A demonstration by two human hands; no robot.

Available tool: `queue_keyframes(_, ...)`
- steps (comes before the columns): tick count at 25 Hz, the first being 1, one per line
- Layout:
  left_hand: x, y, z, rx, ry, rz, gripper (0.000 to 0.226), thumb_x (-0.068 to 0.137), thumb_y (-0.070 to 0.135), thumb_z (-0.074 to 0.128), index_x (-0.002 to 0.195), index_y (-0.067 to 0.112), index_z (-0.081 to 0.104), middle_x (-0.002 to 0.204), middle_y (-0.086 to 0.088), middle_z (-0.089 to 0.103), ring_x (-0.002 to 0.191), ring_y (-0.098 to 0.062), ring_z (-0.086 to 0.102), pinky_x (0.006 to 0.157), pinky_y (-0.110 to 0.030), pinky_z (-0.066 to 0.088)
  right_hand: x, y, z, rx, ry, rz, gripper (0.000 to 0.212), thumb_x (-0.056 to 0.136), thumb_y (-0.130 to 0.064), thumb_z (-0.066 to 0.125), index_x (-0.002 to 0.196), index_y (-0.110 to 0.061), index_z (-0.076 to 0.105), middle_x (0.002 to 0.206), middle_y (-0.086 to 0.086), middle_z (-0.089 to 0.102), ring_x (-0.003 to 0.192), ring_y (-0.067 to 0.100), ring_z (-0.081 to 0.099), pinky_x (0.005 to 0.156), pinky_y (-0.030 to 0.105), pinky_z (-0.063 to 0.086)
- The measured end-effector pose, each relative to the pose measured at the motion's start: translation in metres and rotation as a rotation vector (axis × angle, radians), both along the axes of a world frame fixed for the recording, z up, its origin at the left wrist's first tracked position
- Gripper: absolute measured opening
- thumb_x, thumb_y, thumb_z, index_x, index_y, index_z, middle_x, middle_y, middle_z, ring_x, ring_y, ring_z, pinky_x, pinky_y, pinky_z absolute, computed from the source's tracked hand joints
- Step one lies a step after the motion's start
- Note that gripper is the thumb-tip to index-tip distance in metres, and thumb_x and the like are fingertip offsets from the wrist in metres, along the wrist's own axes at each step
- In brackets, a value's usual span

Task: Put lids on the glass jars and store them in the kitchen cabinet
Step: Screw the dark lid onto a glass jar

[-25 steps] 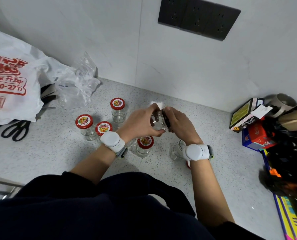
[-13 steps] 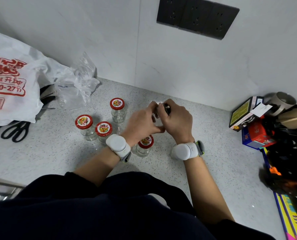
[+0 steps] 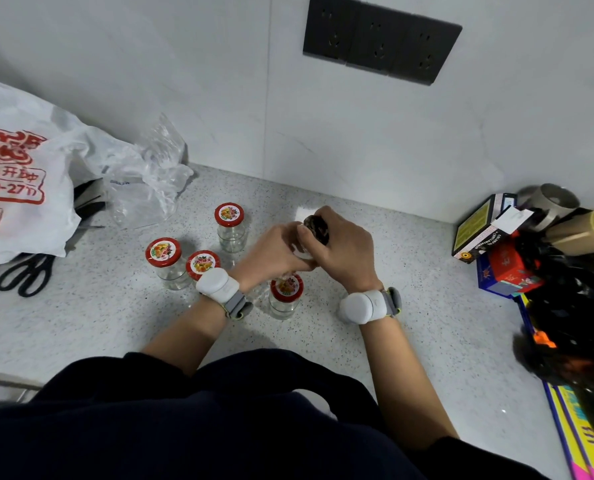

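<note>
While left hand fingers curl round a glass jar, right hand fingers grip its lid.

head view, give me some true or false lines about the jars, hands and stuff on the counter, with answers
1. The left hand and right hand grip one held jar between them. True.
2. The scissors lie to the right of the jars. False: they lie far left on the counter, beside the white bag.
3. The jar nearest the wall has no lid. False: it wears a red lid.
4. Black outlets sit on the wall above the counter. True.
</note>
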State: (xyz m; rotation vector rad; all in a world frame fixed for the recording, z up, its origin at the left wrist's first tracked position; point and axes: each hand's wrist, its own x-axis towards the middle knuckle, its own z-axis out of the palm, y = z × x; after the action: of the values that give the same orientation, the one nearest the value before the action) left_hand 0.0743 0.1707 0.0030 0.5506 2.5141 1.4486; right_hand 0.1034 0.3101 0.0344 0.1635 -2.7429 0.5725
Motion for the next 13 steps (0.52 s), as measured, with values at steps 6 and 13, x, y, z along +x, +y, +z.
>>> queue_keyframes(6, -0.005, -0.001, -0.007, -0.194, 0.292, 0.062, 0.046, 0.062, 0.041, 0.077, 0.097, 0.020, 0.056, 0.082, 0.005, 0.067, 0.072, -0.013, 0.064, 0.068, -0.036, 0.056, 0.001, -0.016, -0.003, 0.052, 0.078, -0.202, 0.062, 0.083, -0.066, 0.017, 0.094, -0.019, 0.056, 0.070, -0.003, 0.064, 0.060, 0.020, 0.058, 0.051, 0.024, 0.026)
queue_keyframes(13, -0.003, 0.005, -0.016, -0.149, 0.425, 0.175, 0.052, 0.063, 0.049, 0.071, 0.098, 0.012, 0.058, 0.078, 0.000, 0.068, 0.067, -0.019, 0.064, 0.060, -0.033, 0.053, -0.007, -0.017, -0.005, 0.017, 0.017, -0.207, 0.061, 0.081, -0.065, 0.017, 0.100, -0.021, 0.054, 0.072, -0.007, 0.062, 0.063, 0.018, 0.057, 0.051, 0.023, 0.025)
